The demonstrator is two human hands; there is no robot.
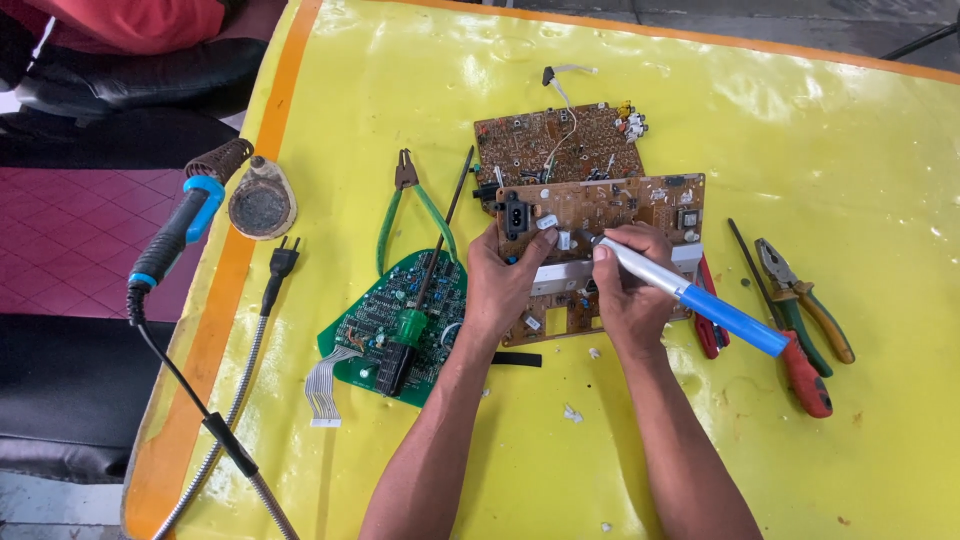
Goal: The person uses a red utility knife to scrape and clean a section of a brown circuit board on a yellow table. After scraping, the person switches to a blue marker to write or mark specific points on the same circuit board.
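Observation:
A brown circuit board (640, 205) lies near the middle of the yellow table (800, 140). My left hand (505, 280) grips its left edge, thumb up by a black socket (514, 214). My right hand (630, 290) holds a silver and blue pen-like tool (700, 300), its tip touching the board near a grey part (563, 240). A second brown board (560, 145) with white wires lies just behind it.
A green circuit board (385, 320) with a ribbon cable and a green-handled screwdriver (415, 315) lies to the left. Green-handled pliers (408, 200), a soldering iron (185, 225) on its stand, a plug (283, 258), and more pliers (800, 290) on the right surround the work.

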